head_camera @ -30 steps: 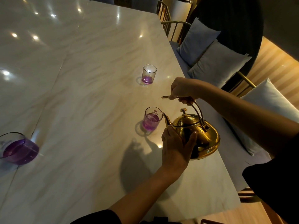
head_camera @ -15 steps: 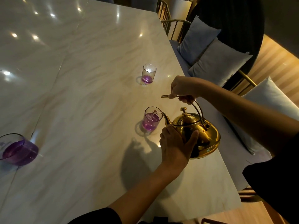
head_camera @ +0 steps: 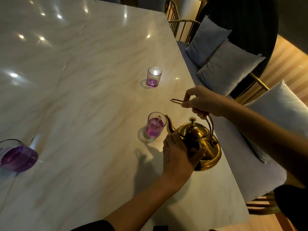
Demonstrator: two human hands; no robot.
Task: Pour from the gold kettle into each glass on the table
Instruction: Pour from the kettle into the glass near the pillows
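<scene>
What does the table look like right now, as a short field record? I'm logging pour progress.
kettle: gold kettle, tilted, spout at the rim of the near glass
right hand: grips the kettle's handle
left hand: steadies the kettle's body
near glass: about half full of purple liquid
far glass: a little purple at the bottom
round glass: left edge, purple liquid inside
surface: marble table

kettle (head_camera: 195,139): shiny gold
near glass (head_camera: 155,126): clear, purple liquid
far glass (head_camera: 153,77): clear, purple at the bottom
left glass (head_camera: 16,155): clear, deep purple liquid
table (head_camera: 83,97): cream marble, tan veins
cushions (head_camera: 228,70): grey
</scene>
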